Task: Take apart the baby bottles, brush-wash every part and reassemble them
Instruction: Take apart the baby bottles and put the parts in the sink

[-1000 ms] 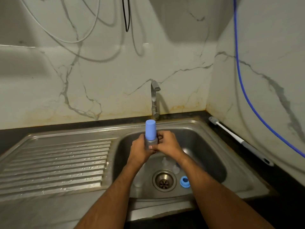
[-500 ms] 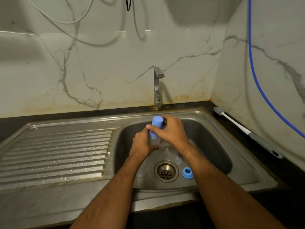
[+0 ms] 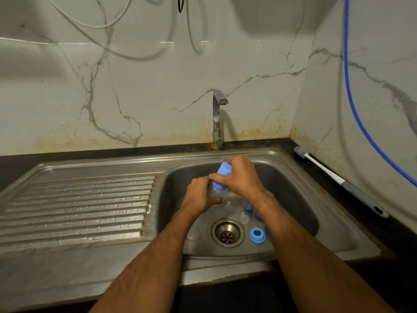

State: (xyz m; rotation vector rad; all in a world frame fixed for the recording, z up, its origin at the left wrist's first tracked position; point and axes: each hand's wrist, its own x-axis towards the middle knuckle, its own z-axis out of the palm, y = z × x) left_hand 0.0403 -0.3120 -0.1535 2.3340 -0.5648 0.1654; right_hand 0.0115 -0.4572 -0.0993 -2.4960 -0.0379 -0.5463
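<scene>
Marble-veined wall panels rise behind a steel sink [image 3: 293,177] set in a dark counter [image 3: 361,211], with the tap [image 3: 217,118] at the basin's back edge and a ribbed drainboard [image 3: 79,211] running to its left. Over the middle of the basin the left hand [image 3: 198,197] is wrapped round the clear body of a baby bottle [image 3: 214,192], and the right hand [image 3: 240,175] is curled over its blue cap [image 3: 223,175], thumb pressed along the cap's lower rim; the bottle leans slightly towards the back wall. On the basin floor lie a blue screw ring [image 3: 256,234] just right of the drain [image 3: 227,232], two clear teats [image 3: 243,219] beside the drain, and further blue pieces partly hidden under the right forearm. A bottle brush [image 3: 338,179] rests along the counter's right edge against the wall, well apart from both hands.

My guess is the cap is being pulled or twisted off. Wet plastic is slippery, so a sudden release could jerk the bottle out of the left hand and drop it onto the teats below. Small clear parts so near the drain are easy to miss or nudge, and a freed cap could bounce out over the front rim
</scene>
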